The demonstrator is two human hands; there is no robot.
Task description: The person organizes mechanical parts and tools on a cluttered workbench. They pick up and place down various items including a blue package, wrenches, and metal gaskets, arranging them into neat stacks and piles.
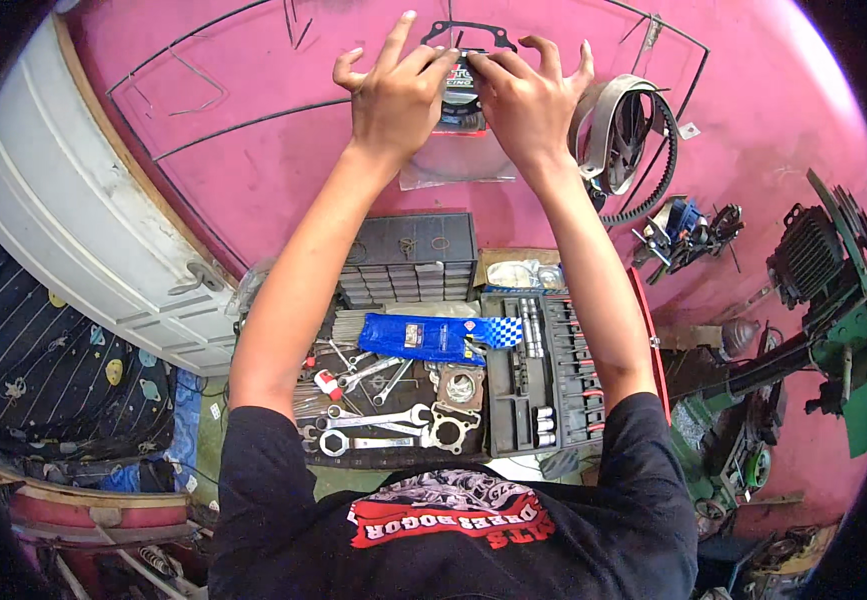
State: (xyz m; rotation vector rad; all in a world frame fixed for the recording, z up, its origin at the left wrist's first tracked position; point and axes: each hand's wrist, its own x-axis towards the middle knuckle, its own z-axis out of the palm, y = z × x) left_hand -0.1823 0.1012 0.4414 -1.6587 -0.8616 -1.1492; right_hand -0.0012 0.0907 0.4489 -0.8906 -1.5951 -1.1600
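Observation:
Both arms stretch up to the pink wall. My left hand (398,95) pinches the left side of a small flat packet (460,96) with a dark printed label, its outer fingers spread. From the other side my right hand (533,105) pinches the same packet, with thumb and index fingertip close to the left hand's. The fingers partly hide the packet. Just above them a black gasket (498,36) shows against the wall. Below hangs a see-through plastic bag (458,165), partly behind the packet.
Below stands a tool bench with wrenches (383,415), a blue packet (423,338), metal gaskets (448,430) and an open toolbox (518,400). Behind is a small drawer cabinet (408,250). Belts (608,140) hang at right, near a green machine (858,340). A white door (103,200) is at left.

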